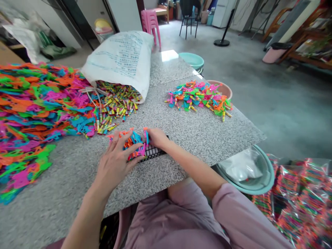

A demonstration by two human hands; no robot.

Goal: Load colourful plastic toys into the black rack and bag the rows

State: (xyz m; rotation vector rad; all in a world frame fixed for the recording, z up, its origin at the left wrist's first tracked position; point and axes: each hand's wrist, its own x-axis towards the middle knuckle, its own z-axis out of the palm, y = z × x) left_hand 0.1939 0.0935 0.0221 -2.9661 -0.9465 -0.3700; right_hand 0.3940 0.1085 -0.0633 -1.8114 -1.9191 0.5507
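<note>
A small black grid tray (153, 152) lies on the speckled stone table in front of me. Bright flat plastic pieces (135, 137) in orange, blue and pink stand packed in its left part. My left hand (114, 162) is curved round this row, thumb on the near side and fingers over the far side. At the tray's right part, my right hand (157, 138) pinches a few pink and blue plastic pieces (146, 137), a small gap away from the row. Its fingertips are partly hidden behind the hand.
A large heap of plastic pieces (38, 103) covers the table's left side. A white woven sack (121, 55) spills small yellow-wrapped tubes (116, 107). Mixed pieces with tubes (197, 95) lie at right. A green basin (269, 173) and filled clear bags (301, 197) sit below the table's right edge.
</note>
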